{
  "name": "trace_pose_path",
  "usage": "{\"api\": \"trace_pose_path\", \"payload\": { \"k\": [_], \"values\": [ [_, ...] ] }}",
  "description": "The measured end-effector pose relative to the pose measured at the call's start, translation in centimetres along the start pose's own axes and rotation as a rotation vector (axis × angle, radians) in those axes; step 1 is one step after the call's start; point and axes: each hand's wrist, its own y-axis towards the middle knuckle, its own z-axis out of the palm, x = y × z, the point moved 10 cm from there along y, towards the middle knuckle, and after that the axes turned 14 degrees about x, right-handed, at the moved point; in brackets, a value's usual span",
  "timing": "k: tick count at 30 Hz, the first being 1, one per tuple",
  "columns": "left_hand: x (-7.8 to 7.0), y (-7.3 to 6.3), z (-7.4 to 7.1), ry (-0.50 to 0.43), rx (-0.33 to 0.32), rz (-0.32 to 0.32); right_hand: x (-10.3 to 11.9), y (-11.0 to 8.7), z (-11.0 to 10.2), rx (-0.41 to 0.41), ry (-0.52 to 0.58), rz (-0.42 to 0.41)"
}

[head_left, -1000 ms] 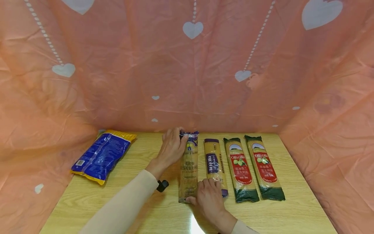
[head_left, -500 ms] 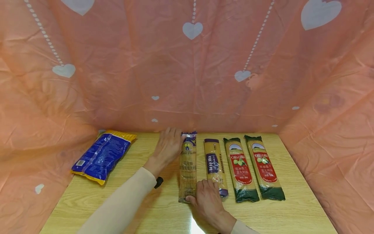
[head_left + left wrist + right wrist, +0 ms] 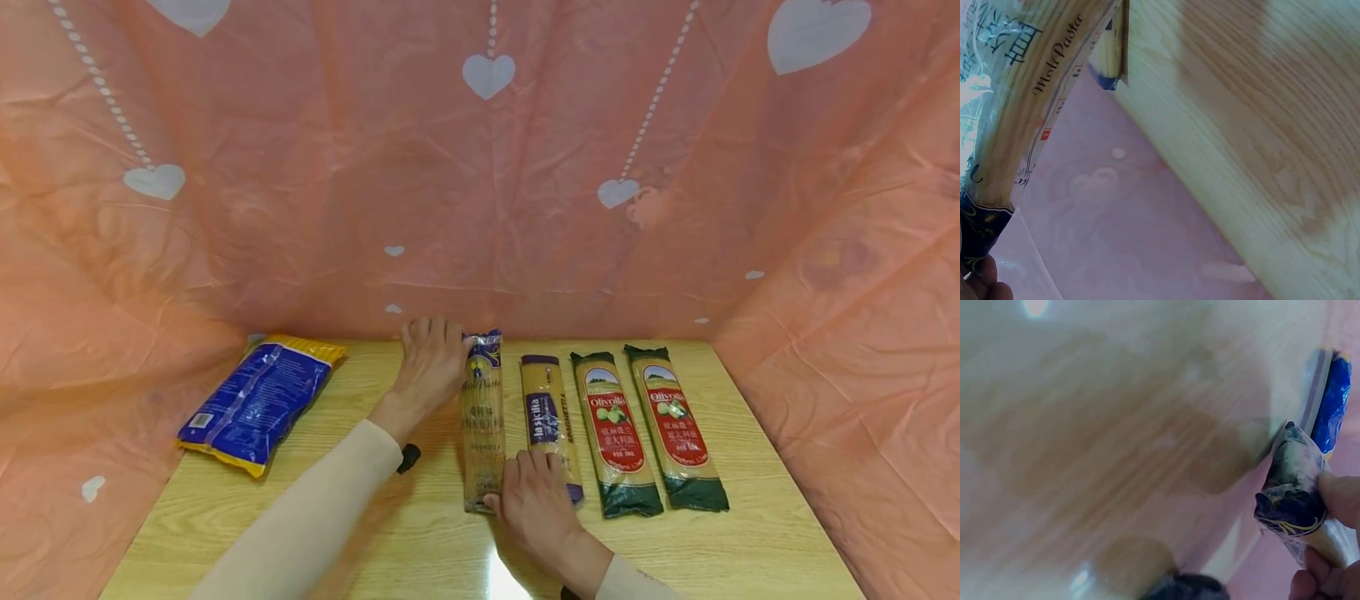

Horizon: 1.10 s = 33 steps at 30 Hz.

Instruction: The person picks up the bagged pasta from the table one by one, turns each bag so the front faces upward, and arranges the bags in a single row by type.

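A long, clear pack of spaghetti (image 3: 483, 425) with a dark purple, gold-patterned end lies lengthwise between both hands. My left hand (image 3: 435, 358) grips its far end; the left wrist view shows fingertips (image 3: 985, 281) at the dark end and "Moli Pasta" lettering on the wrapper. At the near end, my right hand (image 3: 536, 500) pinches the pack, its thumb (image 3: 1341, 494) on the wrapper in the right wrist view. Just right of the held pack lies a purple-banded La Sicilia spaghetti pack (image 3: 545, 408), its near part covered by my right hand.
Two green-ended Olivoila spaghetti packs (image 3: 615, 433) (image 3: 675, 429) lie side by side farther right. A blue and yellow bag (image 3: 262, 400) lies at the table's left edge. Pink cloth (image 3: 337, 208) with white hearts hangs behind and beside the wooden table (image 3: 675, 558).
The held pack has straightened slightly, its far end shifting a little left. My left hand has moved slightly left and away with it. Both hands keep their hold; the other packs stay put.
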Motion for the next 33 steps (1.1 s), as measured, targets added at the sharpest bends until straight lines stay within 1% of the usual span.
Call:
{"api": "trace_pose_path", "payload": {
  "k": [2, 4, 5, 7, 9, 13, 16, 19, 23, 25, 27, 30, 33],
  "values": [
    [0.1, 0.2, -0.2, 0.007, -0.024, -0.001, -0.2, 0.2, -0.1, -0.015, -0.041, -0.005],
    [0.3, 0.6, -0.1, 0.011, -0.037, -0.003, -0.5, 0.5, 0.0, -0.013, -0.048, 0.0],
    [0.4, 0.7, 0.0, 0.013, -0.043, -0.004, -0.7, 0.7, 0.0, -0.008, -0.036, 0.004],
    [0.7, 1.2, 0.4, 0.019, -0.03, -0.015, -0.9, 1.0, 0.1, 0.01, 0.005, 0.014],
    [0.9, 1.6, 1.1, 0.026, 0.005, -0.03, -1.0, 1.3, 0.4, 0.052, 0.065, 0.022],
    [1.5, 2.6, 2.9, 0.001, 0.086, -0.06, -1.5, 1.7, 1.3, 0.203, 0.214, 0.068],
    [1.9, 3.2, 4.3, -0.02, 0.143, -0.079, -2.1, 1.9, 1.8, 0.285, 0.291, 0.117],
    [2.5, 3.6, 6.1, -0.033, 0.226, -0.107, -2.4, 2.0, 2.1, 0.319, 0.318, 0.132],
    [3.0, 3.9, 8.5, -0.062, 0.35, -0.149, -2.1, 2.1, 2.7, 0.363, 0.326, 0.12],
    [3.1, 4.0, 9.6, -0.079, 0.396, -0.166, -2.0, 2.1, 3.0, 0.39, 0.331, 0.119],
    [3.1, 4.1, 10.5, -0.079, 0.433, -0.18, -2.1, 2.1, 3.2, 0.409, 0.326, 0.124],
    [3.0, 4.5, 11.8, -0.083, 0.46, -0.184, -2.4, 2.1, 3.3, 0.427, 0.325, 0.13],
    [2.6, 4.8, 12.7, -0.094, 0.493, -0.182, -2.7, 2.1, 3.4, 0.441, 0.347, 0.136]
  ]
}}
